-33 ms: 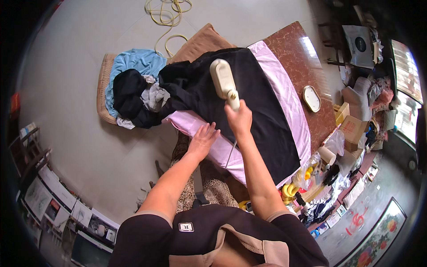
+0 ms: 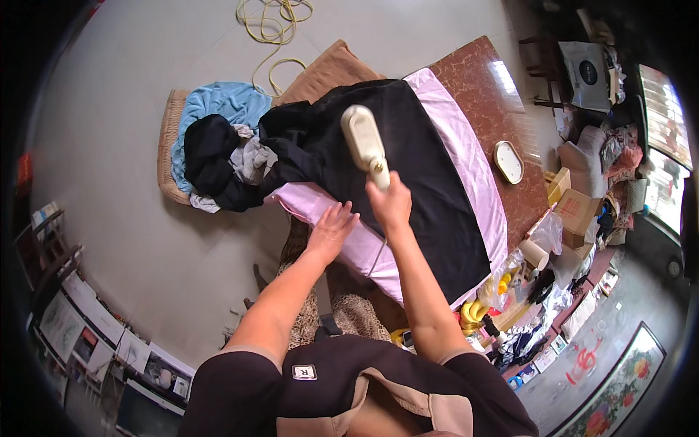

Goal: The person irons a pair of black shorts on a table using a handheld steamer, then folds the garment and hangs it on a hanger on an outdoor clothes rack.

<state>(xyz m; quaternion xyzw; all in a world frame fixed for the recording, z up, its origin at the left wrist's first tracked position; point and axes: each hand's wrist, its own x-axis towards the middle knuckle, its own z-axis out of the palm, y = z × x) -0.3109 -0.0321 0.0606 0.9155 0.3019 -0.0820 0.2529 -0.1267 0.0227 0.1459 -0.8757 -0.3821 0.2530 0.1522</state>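
My right hand (image 2: 389,200) is closed around the handle of a cream handheld garment steamer (image 2: 362,137), whose long head points away from me. It is over a black garment (image 2: 429,182) spread across the table; whether it touches the cloth I cannot tell. From below my right hand, a thin pale cord (image 2: 378,256) runs toward me. My left hand (image 2: 335,229) lies flat with fingers stretched out, across the near edge of the black garment and the pink cloth (image 2: 306,200) under it. At the left, the garment's bunched part (image 2: 211,149) hangs toward a wicker seat.
Light blue cloth (image 2: 226,102) covers the wicker seat (image 2: 171,160). On the brown marbled tabletop (image 2: 473,80) sits a white oval dish (image 2: 509,162). Bananas (image 2: 475,313), a cardboard box (image 2: 579,213) and bags crowd the right. A yellow cord (image 2: 269,33) coils on the floor.
The garment steamer and my right hand have shifted slightly toward me and to the left. My left hand keeps its place.
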